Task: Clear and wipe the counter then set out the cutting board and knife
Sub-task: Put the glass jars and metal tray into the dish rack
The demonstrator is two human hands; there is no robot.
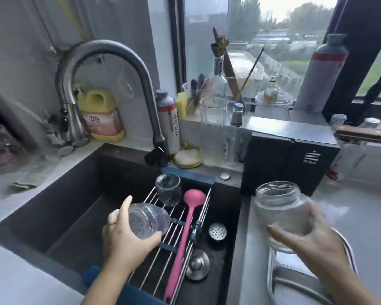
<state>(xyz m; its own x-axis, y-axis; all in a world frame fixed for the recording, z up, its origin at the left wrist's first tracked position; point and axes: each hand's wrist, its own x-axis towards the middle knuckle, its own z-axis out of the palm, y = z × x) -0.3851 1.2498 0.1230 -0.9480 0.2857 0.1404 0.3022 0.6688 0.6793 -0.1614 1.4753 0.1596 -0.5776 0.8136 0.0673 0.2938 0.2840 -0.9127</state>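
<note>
My left hand (pixel 125 236) grips a clear glass jar (pixel 149 220), tipped on its side just above the metal roll-up rack (pixel 163 269) that spans the dark sink (pixel 59 208). My right hand (pixel 312 241) holds a second, larger glass jar (pixel 279 208) upright over the grey counter (pixel 365 223) to the right of the sink. A third jar (pixel 168 190) stands upside down at the rack's far end, beside a pink ladle (pixel 186 230) lying along the rack. No cutting board or knife can be made out.
A curved grey faucet (pixel 110 69) arches over the sink. A black appliance (pixel 288 157) stands behind the counter. A metal tray's rim (pixel 275 280) lies at the lower right. Bottles, glasses and a yellow detergent jug (pixel 101 113) crowd the ledge and windowsill.
</note>
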